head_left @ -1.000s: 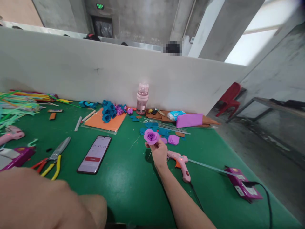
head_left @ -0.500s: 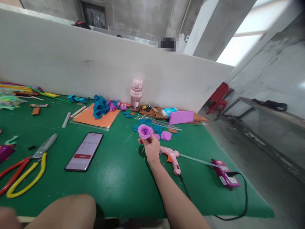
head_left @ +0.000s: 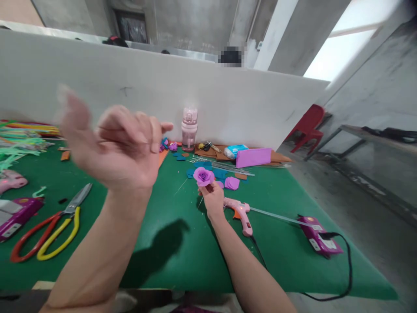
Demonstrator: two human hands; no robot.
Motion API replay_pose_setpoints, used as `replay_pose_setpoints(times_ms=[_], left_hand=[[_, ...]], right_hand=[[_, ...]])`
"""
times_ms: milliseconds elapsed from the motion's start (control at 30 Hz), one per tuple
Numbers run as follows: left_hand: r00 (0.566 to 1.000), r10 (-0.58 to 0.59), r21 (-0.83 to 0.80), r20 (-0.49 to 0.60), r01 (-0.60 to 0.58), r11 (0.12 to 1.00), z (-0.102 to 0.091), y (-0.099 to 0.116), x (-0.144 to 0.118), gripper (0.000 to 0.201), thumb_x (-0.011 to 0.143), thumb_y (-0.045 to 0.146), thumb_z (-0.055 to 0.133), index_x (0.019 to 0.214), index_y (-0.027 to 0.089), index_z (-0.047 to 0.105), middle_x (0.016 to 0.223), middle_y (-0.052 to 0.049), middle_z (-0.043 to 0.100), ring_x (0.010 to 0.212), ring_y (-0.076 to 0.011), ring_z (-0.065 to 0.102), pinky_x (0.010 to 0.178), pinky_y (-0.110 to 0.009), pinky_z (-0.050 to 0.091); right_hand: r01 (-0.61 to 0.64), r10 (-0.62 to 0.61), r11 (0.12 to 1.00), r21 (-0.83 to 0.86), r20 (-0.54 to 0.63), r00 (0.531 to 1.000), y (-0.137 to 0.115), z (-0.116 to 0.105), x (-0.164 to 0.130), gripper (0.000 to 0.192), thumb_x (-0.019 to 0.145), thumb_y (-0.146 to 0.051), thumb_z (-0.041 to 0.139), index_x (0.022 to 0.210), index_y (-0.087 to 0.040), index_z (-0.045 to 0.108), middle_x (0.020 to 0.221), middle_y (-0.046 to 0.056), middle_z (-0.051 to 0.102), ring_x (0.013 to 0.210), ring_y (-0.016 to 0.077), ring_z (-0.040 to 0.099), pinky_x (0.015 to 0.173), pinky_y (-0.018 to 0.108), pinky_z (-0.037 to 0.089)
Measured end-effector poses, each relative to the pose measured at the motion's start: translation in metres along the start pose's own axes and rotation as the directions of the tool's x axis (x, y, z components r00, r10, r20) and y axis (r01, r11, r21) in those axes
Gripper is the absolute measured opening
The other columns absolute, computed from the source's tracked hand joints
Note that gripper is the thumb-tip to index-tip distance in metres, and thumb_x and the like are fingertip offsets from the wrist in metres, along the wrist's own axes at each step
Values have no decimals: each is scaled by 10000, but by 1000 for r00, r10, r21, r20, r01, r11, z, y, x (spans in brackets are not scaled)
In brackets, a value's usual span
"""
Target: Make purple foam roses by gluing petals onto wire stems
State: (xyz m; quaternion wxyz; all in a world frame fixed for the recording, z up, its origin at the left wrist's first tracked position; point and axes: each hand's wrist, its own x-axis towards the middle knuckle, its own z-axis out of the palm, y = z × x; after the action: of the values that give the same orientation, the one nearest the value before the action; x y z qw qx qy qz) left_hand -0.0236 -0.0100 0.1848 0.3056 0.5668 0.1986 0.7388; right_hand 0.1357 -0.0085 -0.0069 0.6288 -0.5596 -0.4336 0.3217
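My right hand (head_left: 213, 199) pinches a purple paper rose (head_left: 203, 176) just under its bloom, and a thin wire stem pokes out below the fingers. Raised high at the left, close to the camera, is my left hand (head_left: 125, 148), slightly blurred. Its thumb points up, the fingers are loosely bent and apart, and nothing shows in it. A pink glue gun (head_left: 243, 213) lies just right of my right hand, a glue stick in its back. Cut purple petals (head_left: 232, 183) and blue pieces (head_left: 220, 173) lie behind the rose. My left hand and forearm hide the blue roses and the phone.
Red-and-yellow-handled scissors (head_left: 70, 208) lie at left on the green table (head_left: 182, 261). A purple power strip (head_left: 321, 237) with a black cord sits at right. A pink bottle (head_left: 189, 129) stands against the white partition (head_left: 208, 87). Thin wires (head_left: 224, 166) lie before it.
My left hand has risen from the lower left corner into the air above the table. The right hand still holds the rose in about the same place. The view has shifted slightly left.
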Motion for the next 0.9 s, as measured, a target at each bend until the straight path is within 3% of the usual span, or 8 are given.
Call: replay_pose_setpoints(times_ms=[67, 167, 300, 367, 467, 600, 767, 900], left_hand=[[985, -45, 142, 166, 22, 990, 1, -19, 0, 593, 882, 471, 89, 478, 179, 411, 382, 64, 311, 399, -53, 402, 652, -285, 443], [884, -223, 479, 411, -1, 878, -8, -51, -10, 382, 672, 503, 606, 483, 183, 519, 402, 41, 441, 418, -102, 460, 545, -254, 396], [528, -558, 765, 640, -375, 523, -9, -54, -33, 223, 604, 422, 694, 553, 226, 601, 466, 5, 540, 492, -183, 554, 552, -269, 394], [470, -573, 737, 672, -501, 453, -1, -46, -42, 220, 673, 424, 639, 567, 233, 613, 521, -19, 594, 553, -202, 586, 598, -282, 417], [571, -476, 741, 669, -563, 365, 6, -44, -50, 203, 784, 282, 516, 669, 206, 666, 807, -87, 690, 771, -242, 624, 748, -346, 432], [738, -384, 821, 554, -409, 398, -6, -74, -54, 404, 748, 137, 494, 1118, 259, 601, 1337, -70, 476, 1079, -266, 536, 860, -396, 423], [852, -371, 767, 368, -52, 640, -21, -118, -73, 239, 820, 296, 464, 883, 209, 678, 934, -49, 696, 879, -199, 623, 798, -308, 466], [838, -440, 676, 323, 121, 727, -23, -135, -94, 273, 814, 375, 484, 866, 197, 683, 893, -39, 710, 847, -189, 635, 782, -287, 472]], right_hand=[[-31, 32, 998, 53, -21, 999, 0, 0, 2, 255, 671, -367, 628, 799, -147, 611, 612, -8, 594, 528, 126, 535, 522, 246, 448], [-76, 83, 982, 172, -35, 996, 2, 0, 5, 269, 661, -362, 634, 817, -147, 596, 654, -5, 592, 536, 111, 522, 498, 229, 437], [-85, 94, 975, 206, -33, 995, 5, -1, 8, 266, 655, -355, 638, 814, -148, 583, 665, -5, 586, 526, 98, 504, 485, 215, 427], [-68, 74, 983, 172, -34, 997, 5, -1, 7, 259, 667, -364, 630, 802, -148, 585, 647, -6, 582, 527, 101, 499, 489, 217, 427], [-39, 45, 988, 148, -38, 998, 3, -1, 7, 251, 682, -372, 622, 797, -150, 594, 652, -2, 583, 546, 107, 499, 497, 215, 425], [-29, 36, 988, 150, -38, 999, -1, -1, 6, 253, 689, -378, 619, 798, -151, 595, 653, 1, 579, 548, 108, 498, 494, 213, 425], [-26, 27, 988, 151, -9, 1000, 2, 0, 7, 243, 690, -370, 612, 795, -152, 594, 649, -3, 578, 528, 102, 486, 479, 205, 416], [-28, 22, 989, 143, 45, 999, 5, 3, 4, 233, 685, -374, 623, 766, -158, 590, 629, -12, 573, 534, 107, 490, 490, 208, 413]])
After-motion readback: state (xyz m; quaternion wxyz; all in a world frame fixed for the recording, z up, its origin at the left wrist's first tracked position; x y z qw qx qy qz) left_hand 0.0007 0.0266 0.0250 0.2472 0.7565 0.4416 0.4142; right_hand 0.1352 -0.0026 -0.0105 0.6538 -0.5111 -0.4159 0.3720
